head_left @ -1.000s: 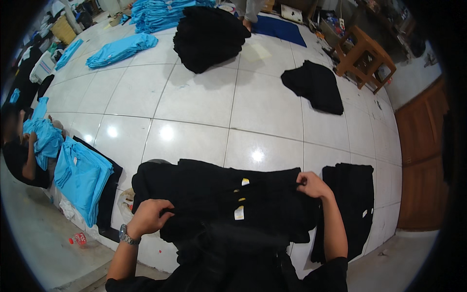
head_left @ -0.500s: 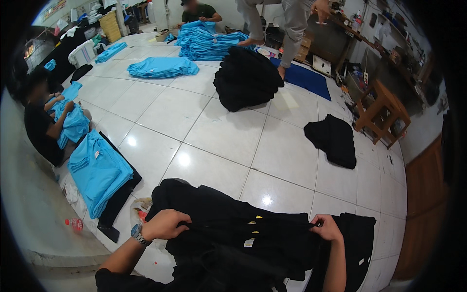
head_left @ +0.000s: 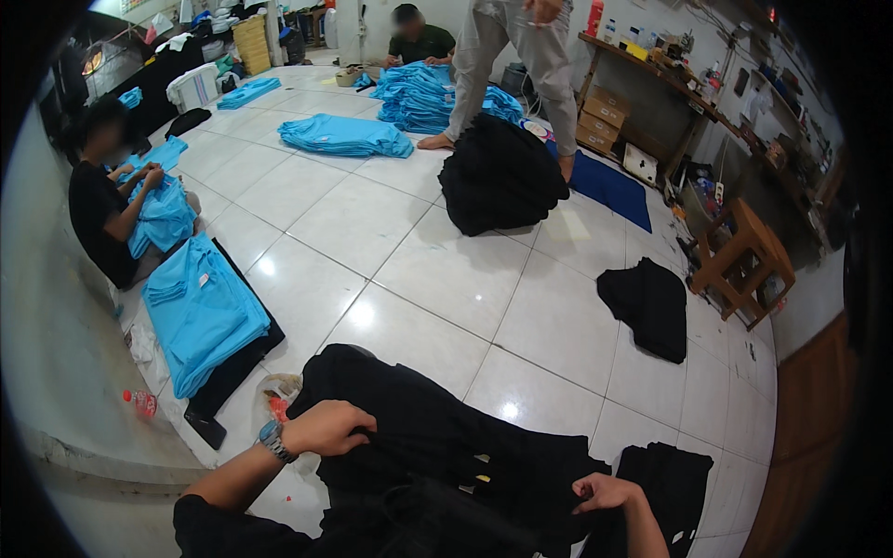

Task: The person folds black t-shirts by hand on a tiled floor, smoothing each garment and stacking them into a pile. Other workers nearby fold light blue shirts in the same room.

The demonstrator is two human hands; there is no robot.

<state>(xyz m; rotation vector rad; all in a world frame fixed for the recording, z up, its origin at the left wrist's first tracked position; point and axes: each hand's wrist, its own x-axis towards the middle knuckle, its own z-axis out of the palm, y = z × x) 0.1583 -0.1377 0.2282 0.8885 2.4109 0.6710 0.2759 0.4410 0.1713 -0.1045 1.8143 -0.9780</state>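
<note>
A pile of black folded garments point(head_left: 419, 409) lies across the floor in front of me, with small yellow and white tags near its middle. My left hand point(head_left: 327, 429), with a metal watch on the wrist, has its fingers curled on the pile's left part, pinching the black cloth. Toward the right end, my right hand point(head_left: 609, 493) is bent over the top garment, thumb and fingers closing on its cloth. The garment's near edge blends into my dark clothing, so its outline there is hard to make out. Another black stack point(head_left: 665, 474) lies just right of my right hand.
A plastic bag point(head_left: 279, 386) sits by my left wrist, near a phone point(head_left: 206, 430) and a bottle point(head_left: 139, 402). Blue garments point(head_left: 205, 312) lie left, beside a seated person. Ahead are a black heap point(head_left: 500, 177) and a standing person. A stool point(head_left: 744, 260) stands right.
My right hand has moved toward me and slightly left, with cloth shifting over the tags. My left hand has barely moved. The view has tilted, and the standing person's legs have shifted left.
</note>
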